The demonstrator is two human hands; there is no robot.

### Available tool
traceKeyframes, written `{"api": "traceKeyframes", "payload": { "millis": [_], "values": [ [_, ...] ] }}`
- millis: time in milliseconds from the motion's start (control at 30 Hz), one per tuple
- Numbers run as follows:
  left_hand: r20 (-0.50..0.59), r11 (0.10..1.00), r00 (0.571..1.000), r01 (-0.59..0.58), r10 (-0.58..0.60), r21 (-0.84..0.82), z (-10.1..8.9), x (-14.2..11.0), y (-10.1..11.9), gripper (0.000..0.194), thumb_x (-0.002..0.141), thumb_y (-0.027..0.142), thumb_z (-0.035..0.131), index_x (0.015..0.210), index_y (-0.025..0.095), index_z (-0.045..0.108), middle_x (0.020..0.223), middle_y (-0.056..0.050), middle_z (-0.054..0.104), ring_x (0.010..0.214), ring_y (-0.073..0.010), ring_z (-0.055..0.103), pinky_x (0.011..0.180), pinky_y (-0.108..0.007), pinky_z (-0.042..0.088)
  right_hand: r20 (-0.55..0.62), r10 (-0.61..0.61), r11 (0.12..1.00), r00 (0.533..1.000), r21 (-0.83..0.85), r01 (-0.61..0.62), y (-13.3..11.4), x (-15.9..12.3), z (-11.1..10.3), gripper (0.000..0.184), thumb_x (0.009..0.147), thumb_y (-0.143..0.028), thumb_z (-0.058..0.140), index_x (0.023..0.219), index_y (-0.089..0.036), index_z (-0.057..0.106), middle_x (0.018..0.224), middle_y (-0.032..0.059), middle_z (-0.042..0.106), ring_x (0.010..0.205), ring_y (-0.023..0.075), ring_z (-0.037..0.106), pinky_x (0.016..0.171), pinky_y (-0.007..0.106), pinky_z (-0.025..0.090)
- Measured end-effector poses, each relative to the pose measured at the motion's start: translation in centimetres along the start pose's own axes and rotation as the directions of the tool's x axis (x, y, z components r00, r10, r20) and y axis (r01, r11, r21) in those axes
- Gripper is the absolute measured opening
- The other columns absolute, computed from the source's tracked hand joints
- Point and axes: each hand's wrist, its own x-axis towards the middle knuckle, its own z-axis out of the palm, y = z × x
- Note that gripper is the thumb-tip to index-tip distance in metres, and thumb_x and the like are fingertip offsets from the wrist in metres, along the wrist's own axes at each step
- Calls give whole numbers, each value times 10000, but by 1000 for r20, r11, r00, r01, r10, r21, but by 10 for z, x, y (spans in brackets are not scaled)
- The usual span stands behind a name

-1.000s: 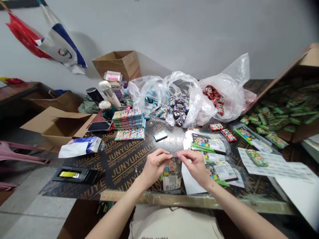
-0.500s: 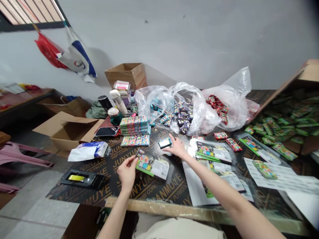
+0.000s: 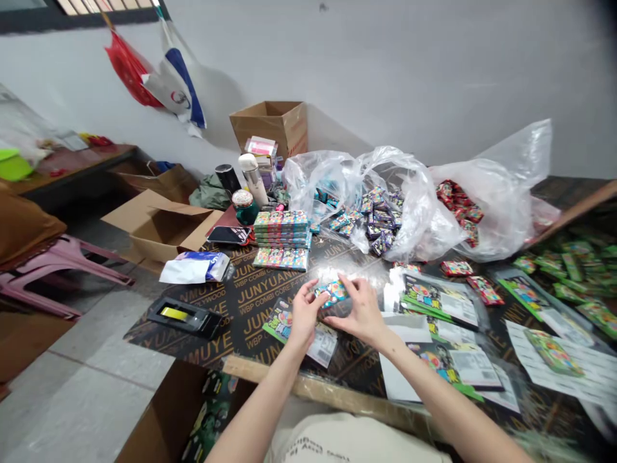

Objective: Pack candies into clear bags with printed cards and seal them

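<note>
Between my two hands a small blue, colourfully printed packet (image 3: 333, 293) is held just above the table. My left hand (image 3: 304, 316) has its thumb on the packet's front face. My right hand (image 3: 362, 312) grips its right end, the index finger at the top edge and the thumb lower down. Below them a flat printed pouch (image 3: 322, 346) in green and black, with a white label area, lies on the table, partly covered by my left hand and wrist. Behind to the left stands a stack of printed packets (image 3: 282, 230), with a lower row (image 3: 281, 258) in front.
Clear plastic bags (image 3: 501, 199) hold red, purple and blue packets at the back. Green packets (image 3: 573, 263) fill a carton at right. More printed pouches (image 3: 441, 297) and paper sheets lie right of my hands. A phone (image 3: 229, 235), bottles (image 3: 253, 179) and an open carton (image 3: 161, 228) are left.
My right hand reached to the small packet on the table and brought it nearer, turning up its colourful face. My left hand laid the pouch down and now holds the packet too. The view swung left.
</note>
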Motion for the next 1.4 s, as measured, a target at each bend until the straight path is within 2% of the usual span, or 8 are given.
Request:
{"api": "traceKeyframes", "payload": {
  "millis": [133,333,467,600,733,1100,1233,1400],
  "values": [
    [40,996,998,50,-53,78,-10,0,9,697,588,270,736,1192,147,409,617,33,592,530,-100,564,546,-215,460,106,2,994,994,106,-13,8,-25,-28,487,580,-510,694,971,-239,591,1059,93,461,1035,288,446,878,444,389],
    [359,953,898,167,-253,255,-13,-14,18,706,612,219,713,1242,144,401,548,54,550,443,-68,498,460,-164,365,282,-243,927,928,349,137,-3,-31,-38,891,605,-376,700,1352,-249,231,1405,96,242,1282,283,248,1036,434,245],
    [516,872,840,-119,-166,474,-28,-20,24,760,667,283,654,1334,186,302,823,-56,644,754,-174,617,682,-284,458,217,-233,932,948,327,154,0,-30,-36,754,595,-284,664,1275,-245,342,1247,80,439,1163,259,402,987,399,305],
    [713,341,681,-639,-165,690,-61,-19,22,896,483,184,718,1304,262,368,1323,-126,420,1251,-340,313,1026,-553,97,37,-65,994,997,86,62,25,-35,-37,643,595,-313,655,1186,-215,422,1135,95,502,1086,279,443,936,421,308],
    [714,22,677,-723,-181,691,-72,-14,11,872,498,191,667,1309,227,348,1263,-120,461,1188,-307,393,1034,-557,-46,112,-106,992,988,-52,113,39,-46,-29,707,593,-437,679,1217,-232,416,1124,91,522,1058,289,463,945,457,256],
    [682,194,731,-672,20,715,-59,-15,17,1037,560,227,646,1398,224,36,1292,-72,434,1182,-228,412,1087,-481,67,202,-179,974,963,176,144,37,-43,-23,866,602,-454,698,1323,-244,267,1297,92,423,1201,275,371,996,435,248],
    [640,210,767,-635,52,744,-59,-13,19,1012,571,242,652,1395,232,63,1315,-66,411,1189,-228,403,1088,-478,87,64,-111,986,992,135,102,34,-37,-18,1045,555,-536,711,1380,-219,154,1359,128,350,1300,328,198,1022,494,178],
    [609,190,791,-609,64,771,-61,-3,17,1032,572,256,653,1395,236,31,1322,-75,402,1177,-225,409,1081,-475,116,156,-185,969,970,195,153,19,-31,-11,636,845,-350,478,1383,-261,151,1159,63,575,1154,212,457,1049,496,96]
  ]
}}
